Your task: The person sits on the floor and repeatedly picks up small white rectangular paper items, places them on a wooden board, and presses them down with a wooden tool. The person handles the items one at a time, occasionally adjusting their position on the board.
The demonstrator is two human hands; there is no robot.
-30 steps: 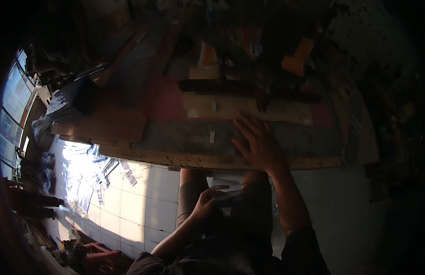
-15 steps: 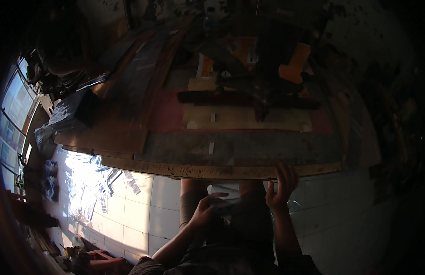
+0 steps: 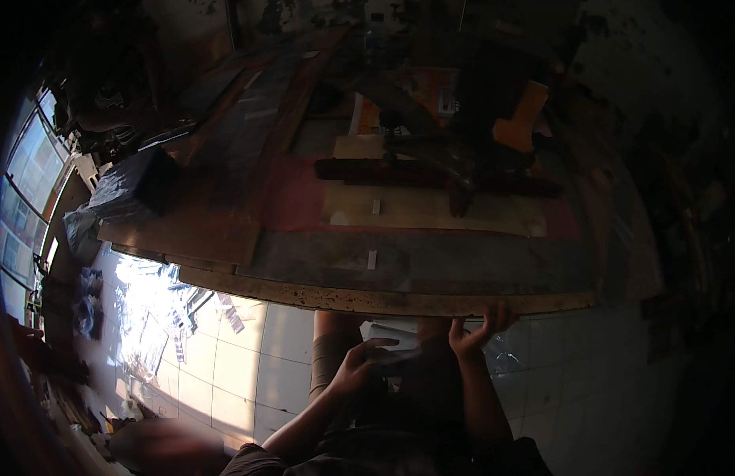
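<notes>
From the head camera I see my right hand (image 3: 472, 332) hooked with curled fingers under the near edge of the bench (image 3: 383, 300), while my left hand (image 3: 358, 366) sits just below that edge, fingers loosely pinching a small pale sheet (image 3: 395, 337) that I cannot make out clearly. I judge the sheet light and limp, best held by its edge.

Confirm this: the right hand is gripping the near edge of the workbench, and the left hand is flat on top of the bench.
Not quite. The right hand does grip the near edge of the workbench, but the left hand is below the bench, held in front of the body, not on top. The head view shows it.
</notes>
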